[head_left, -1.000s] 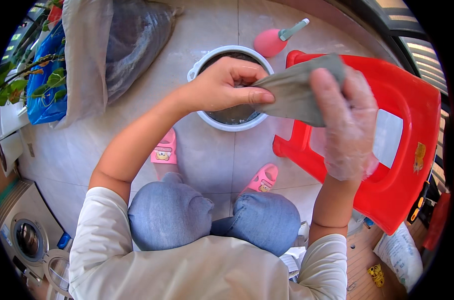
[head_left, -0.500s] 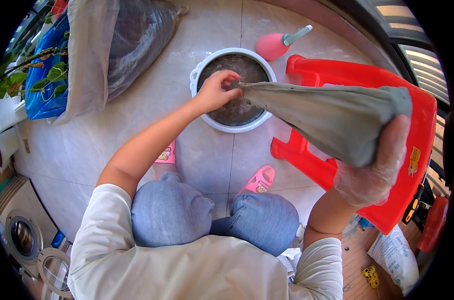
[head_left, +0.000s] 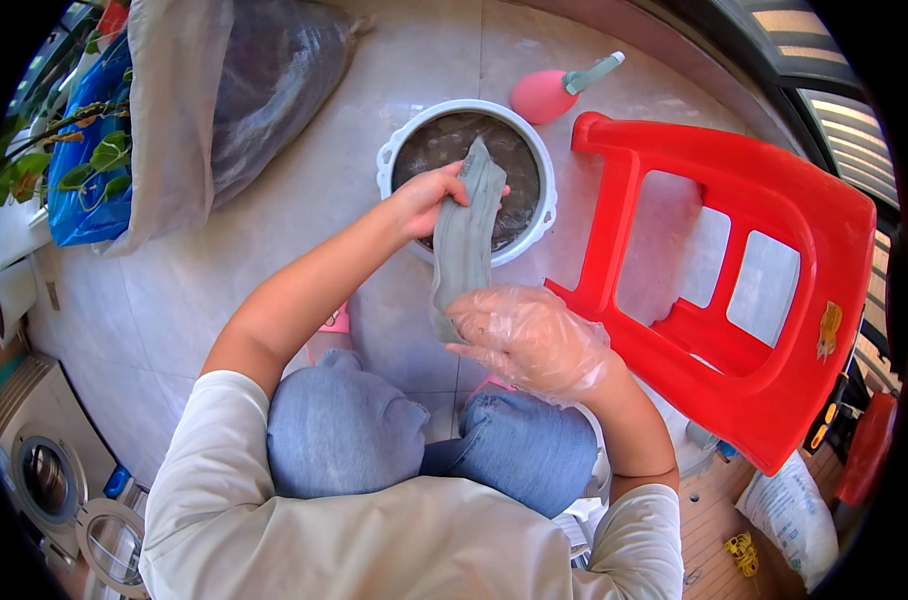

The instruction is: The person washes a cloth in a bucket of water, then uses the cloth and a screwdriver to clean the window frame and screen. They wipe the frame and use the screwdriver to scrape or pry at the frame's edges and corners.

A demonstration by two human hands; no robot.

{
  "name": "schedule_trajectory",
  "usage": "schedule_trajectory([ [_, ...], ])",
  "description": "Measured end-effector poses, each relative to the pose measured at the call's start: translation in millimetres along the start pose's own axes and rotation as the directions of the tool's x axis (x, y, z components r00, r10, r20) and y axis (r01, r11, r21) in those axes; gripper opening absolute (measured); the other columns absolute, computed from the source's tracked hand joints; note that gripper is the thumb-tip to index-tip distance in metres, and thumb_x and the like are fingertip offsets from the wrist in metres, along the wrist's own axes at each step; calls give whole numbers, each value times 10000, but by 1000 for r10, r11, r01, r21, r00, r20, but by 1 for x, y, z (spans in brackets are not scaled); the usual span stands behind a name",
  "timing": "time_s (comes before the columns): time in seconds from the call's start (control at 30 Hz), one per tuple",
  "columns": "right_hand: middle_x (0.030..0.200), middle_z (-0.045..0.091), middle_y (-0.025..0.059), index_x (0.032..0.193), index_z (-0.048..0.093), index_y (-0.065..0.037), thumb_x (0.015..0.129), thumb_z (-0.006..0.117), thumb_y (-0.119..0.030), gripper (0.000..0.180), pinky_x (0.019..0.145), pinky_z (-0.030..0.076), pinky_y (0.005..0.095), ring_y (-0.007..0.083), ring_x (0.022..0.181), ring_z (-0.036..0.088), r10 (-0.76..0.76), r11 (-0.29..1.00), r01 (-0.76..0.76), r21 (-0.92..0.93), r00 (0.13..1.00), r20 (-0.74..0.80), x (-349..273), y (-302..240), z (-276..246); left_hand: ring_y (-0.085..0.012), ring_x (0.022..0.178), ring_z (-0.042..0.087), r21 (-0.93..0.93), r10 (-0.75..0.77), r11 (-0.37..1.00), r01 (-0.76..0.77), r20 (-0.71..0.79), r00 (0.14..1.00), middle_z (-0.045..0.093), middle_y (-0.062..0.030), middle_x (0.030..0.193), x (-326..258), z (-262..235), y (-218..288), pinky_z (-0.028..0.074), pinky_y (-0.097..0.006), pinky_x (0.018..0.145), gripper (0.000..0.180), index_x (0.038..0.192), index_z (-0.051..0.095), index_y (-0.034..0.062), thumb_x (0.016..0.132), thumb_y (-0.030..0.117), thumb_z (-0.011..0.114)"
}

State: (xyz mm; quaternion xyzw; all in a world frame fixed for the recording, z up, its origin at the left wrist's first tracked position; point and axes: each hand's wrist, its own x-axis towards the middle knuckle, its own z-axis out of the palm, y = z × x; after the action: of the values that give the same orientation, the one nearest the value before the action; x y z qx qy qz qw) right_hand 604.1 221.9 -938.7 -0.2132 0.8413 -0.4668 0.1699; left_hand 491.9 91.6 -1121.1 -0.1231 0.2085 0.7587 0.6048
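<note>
A grey-green cloth (head_left: 466,235), narrow and folded lengthwise, stretches between my hands over the near part of a white basin (head_left: 549,205). Murky brown water (head_left: 424,145) fills the basin. My bare left hand (head_left: 429,202) is closed round the cloth's upper part, with fingertips showing past its right edge. At the lower end, my right hand (head_left: 534,335) wears a clear, loose plastic glove. Its fingers and thumb hold the cloth's end outside the basin's near rim.
A red plastic stool (head_left: 604,215) lies tipped at the right. Beyond the basin stands a pink spray bottle (head_left: 544,95). A large translucent sack (head_left: 264,110) and a blue bag with plants (head_left: 89,195) are at the left. A front-loading washer (head_left: 44,465) has its door ajar.
My right hand has swung left and down from above the stool, toward my knees. The cloth, stretched out sideways before, is now a folded strip running toward me from the basin.
</note>
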Motion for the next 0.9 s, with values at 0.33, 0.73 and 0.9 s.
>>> schedule_trajectory([
  [0.33, 1252, 506, 152, 1276, 478, -102, 845, 583, -137, 444, 975, 384, 334, 243, 1153, 494, 547, 837, -513, 192, 767, -334, 22, 127, -21, -294, 1123, 536, -87, -190, 972, 217, 250, 949, 447, -210, 1290, -16, 11, -1, 420, -425, 983, 561, 1369, 249, -23, 852, 28, 460],
  [0.73, 883, 611, 43, 1093, 509, -73, 784, 692, -235, 394, 448, 413, 227, 103, 563, 585, 807, 473, -758, 450, 578, 125, 37, 151, -10, -188, 943, 623, 436, -185, 863, 256, -199, 962, 608, -108, 1040, -20, -8, 38, 524, -312, 832, 314, 1136, 492, 3, 832, 17, 567],
  [0.9, 882, 591, 40, 1064, 540, -80, 812, 658, -239, 320, 543, 453, 232, 92, 676, 552, 746, 512, -555, 655, 665, -20, 32, 155, 13, -111, 937, 570, 533, 68, 840, 100, -286, 956, 592, -29, 1017, -7, -20, 21, 490, -308, 844, 224, 1102, 535, 75, 890, 144, 561],
])
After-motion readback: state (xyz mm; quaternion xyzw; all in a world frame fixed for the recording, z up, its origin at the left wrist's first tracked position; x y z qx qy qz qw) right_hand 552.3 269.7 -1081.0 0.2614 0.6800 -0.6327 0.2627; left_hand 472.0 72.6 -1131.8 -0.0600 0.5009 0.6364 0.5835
